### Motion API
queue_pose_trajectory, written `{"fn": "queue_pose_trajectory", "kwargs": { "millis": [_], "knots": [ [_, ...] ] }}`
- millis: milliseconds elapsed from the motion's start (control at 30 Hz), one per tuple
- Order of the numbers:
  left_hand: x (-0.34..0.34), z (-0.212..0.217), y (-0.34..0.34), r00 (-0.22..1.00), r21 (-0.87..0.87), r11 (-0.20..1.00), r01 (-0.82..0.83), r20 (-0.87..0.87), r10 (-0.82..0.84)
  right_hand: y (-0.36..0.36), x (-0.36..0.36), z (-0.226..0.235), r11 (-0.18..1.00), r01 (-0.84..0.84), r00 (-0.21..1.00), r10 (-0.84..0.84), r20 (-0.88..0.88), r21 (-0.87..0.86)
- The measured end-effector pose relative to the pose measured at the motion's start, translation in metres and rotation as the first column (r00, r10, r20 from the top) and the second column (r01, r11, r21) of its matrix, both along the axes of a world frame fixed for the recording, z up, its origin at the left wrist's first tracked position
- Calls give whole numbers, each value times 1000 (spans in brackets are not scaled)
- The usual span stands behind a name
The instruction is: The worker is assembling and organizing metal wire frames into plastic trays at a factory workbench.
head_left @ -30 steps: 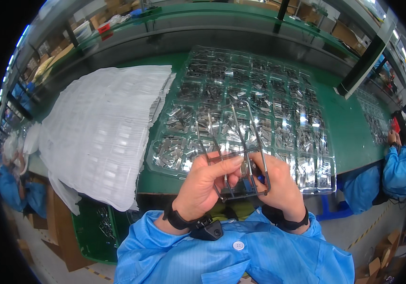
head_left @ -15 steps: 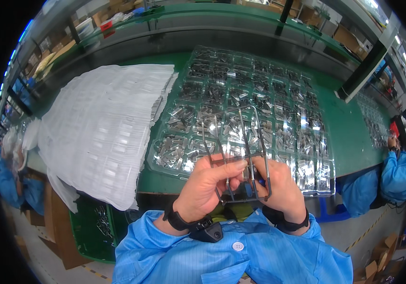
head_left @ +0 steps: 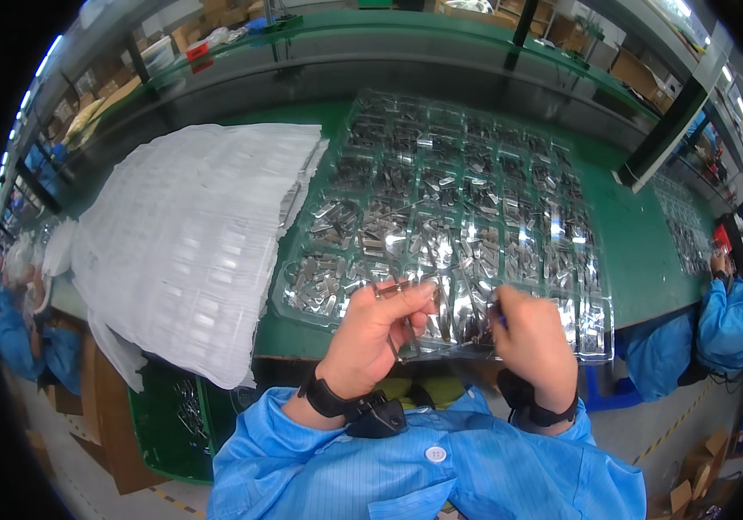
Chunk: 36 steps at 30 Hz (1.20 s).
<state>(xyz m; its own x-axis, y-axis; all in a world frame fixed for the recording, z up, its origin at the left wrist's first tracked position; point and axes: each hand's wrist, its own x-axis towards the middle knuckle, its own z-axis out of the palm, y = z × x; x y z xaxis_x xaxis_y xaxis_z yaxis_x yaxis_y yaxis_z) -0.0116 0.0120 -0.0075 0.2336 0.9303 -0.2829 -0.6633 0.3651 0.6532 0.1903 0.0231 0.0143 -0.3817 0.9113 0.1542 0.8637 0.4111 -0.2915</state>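
Observation:
My left hand [head_left: 369, 334] is closed around a thin metal wire frame [head_left: 393, 288], thumb on top, held over the near edge of a clear plastic compartment tray [head_left: 607, 351]. Against the shiny parts below, much of the frame's outline is lost. A little to the right, apart from the left hand, my right hand [head_left: 534, 338] has its fingers curled in. Something small and dark shows at its fingertips, too little to name. Many small flat metal pieces [head_left: 319, 282] fill the tray's compartments.
A tall stack of white moulded plastic trays [head_left: 189, 225] stands on the green bench [head_left: 618, 217] at left. Below it is a green bin [head_left: 155, 433] with loose metal pieces. A dark post [head_left: 670, 130] rises at right; a co-worker's blue sleeve [head_left: 739, 316] is beyond.
My right hand has moved off the wire frame to the right. The frame, in my left hand, has tipped lower toward the tray.

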Motion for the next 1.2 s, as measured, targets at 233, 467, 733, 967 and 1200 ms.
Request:
{"fn": "queue_pose_trajectory", "kwargs": {
  "millis": [233,467,733,967,1200],
  "knots": [
    [3,-9,5,994,37,999,-2,-110,6,3,-15,0,923,-167,688,-143,-711,-347],
    [4,2,-1,959,156,986,56,-283,-10,12,-15,-4,954,-99,580,-176,-796,-282],
    [5,10,-9,992,68,997,-42,-114,50,0,-7,0,982,-83,706,-62,-705,-169],
    [5,16,-12,999,10,1000,1,-45,0,-7,-15,-6,965,-259,872,211,-442,-50],
    [4,17,-13,1000,-12,1000,3,-30,-4,-6,-17,-4,959,-283,881,256,-399,-7]
  ]
}}
